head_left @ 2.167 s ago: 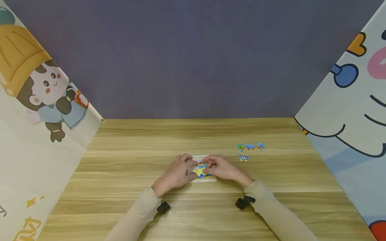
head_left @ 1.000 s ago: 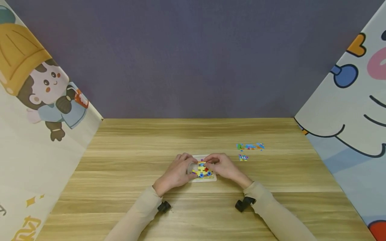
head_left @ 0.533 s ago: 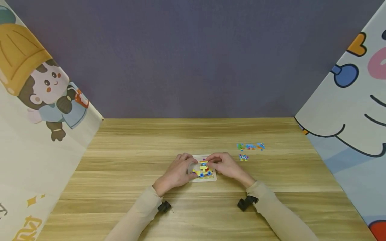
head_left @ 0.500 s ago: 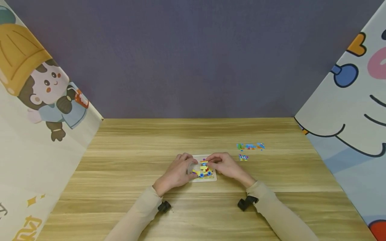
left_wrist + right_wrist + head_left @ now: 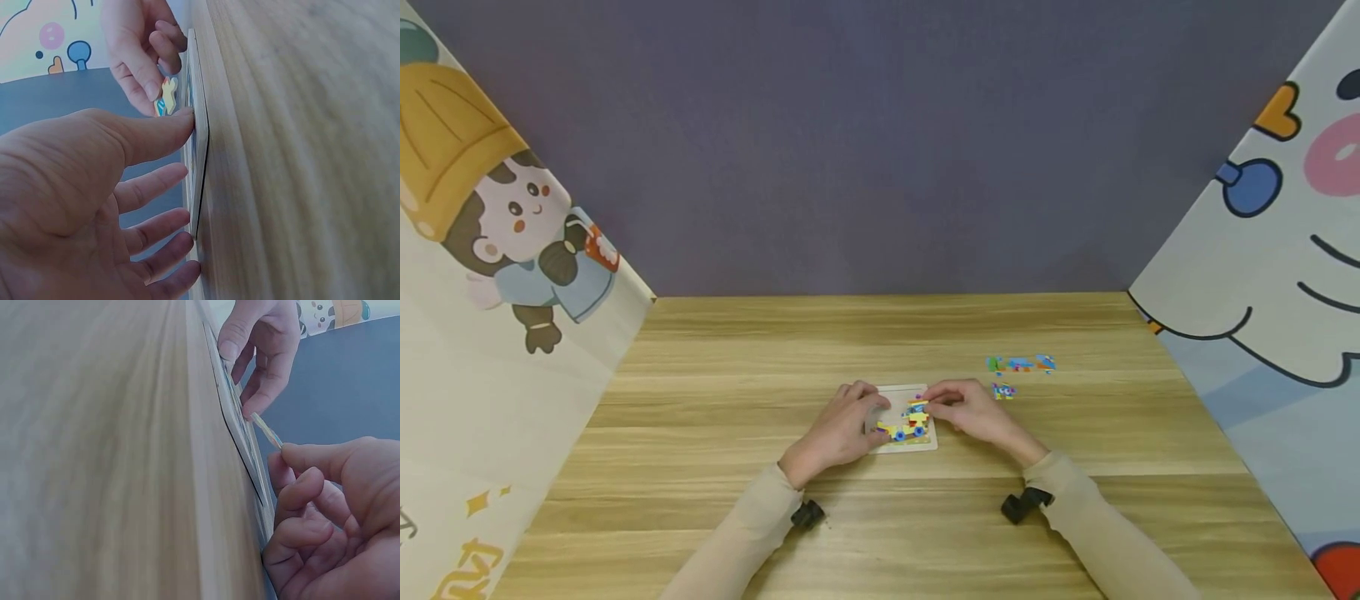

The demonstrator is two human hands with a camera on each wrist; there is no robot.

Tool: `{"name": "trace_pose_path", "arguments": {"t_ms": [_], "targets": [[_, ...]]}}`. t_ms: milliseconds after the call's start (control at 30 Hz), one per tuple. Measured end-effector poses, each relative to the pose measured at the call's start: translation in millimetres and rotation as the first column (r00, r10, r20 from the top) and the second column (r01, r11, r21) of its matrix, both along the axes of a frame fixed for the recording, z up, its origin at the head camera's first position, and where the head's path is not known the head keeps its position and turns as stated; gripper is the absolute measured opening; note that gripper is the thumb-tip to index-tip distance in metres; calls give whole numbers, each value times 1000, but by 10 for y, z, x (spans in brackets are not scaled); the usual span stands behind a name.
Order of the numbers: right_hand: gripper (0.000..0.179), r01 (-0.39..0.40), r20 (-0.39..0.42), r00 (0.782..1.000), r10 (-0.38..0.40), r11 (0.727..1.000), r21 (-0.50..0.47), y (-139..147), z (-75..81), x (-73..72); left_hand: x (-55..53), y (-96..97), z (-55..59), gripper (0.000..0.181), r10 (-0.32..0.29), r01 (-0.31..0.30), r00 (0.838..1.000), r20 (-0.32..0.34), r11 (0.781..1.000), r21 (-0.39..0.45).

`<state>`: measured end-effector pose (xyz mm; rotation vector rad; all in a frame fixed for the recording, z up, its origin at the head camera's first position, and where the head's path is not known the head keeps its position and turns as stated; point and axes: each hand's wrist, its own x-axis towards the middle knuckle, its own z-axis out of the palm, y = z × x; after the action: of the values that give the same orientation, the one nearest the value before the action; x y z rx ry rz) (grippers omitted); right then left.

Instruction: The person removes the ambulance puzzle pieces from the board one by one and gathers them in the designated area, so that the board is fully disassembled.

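Observation:
A flat puzzle board (image 5: 891, 451) with a pale rim lies on the wooden table. Along its lower part sit yellow pieces (image 5: 891, 431) with blue wheels, while the upper middle shows bare. My left hand (image 5: 838, 429) rests at the board's left side, fingers spread; its thumb (image 5: 165, 131) presses on the board in the left wrist view. Between thumb and forefinger, my right hand (image 5: 973, 411) pinches a yellow and blue puzzle piece (image 5: 917, 410). Seen from the right wrist, that piece (image 5: 267, 430) is tilted, close over the board's surface.
Beyond the right hand lie several loose puzzle pieces: a green one (image 5: 994, 364), two blue ones (image 5: 1019, 364) in the same row, and one with eyes (image 5: 1003, 391) nearer. A grey wall (image 5: 887, 167) stands at the back, printed panels on both sides.
My right hand has moved right with the pinched piece, which earlier overlapped the middle of the board and the yellow pieces. My left hand has stayed at the board's left side.

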<state>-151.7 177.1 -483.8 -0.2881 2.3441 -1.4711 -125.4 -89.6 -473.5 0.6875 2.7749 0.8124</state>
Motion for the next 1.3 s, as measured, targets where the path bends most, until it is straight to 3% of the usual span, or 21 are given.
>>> {"name": "trace_pose_path", "arguments": {"t_ms": [900, 1300], "targets": [[25, 57, -26, 998, -56, 998, 33, 425, 14, 10, 20, -24, 14, 54, -10, 11, 1000, 20, 999, -31], [28, 94, -99, 991, -90, 995, 40, 715, 26, -16, 26, -31, 11, 54, -16, 16, 1000, 21, 1000, -15]]}}
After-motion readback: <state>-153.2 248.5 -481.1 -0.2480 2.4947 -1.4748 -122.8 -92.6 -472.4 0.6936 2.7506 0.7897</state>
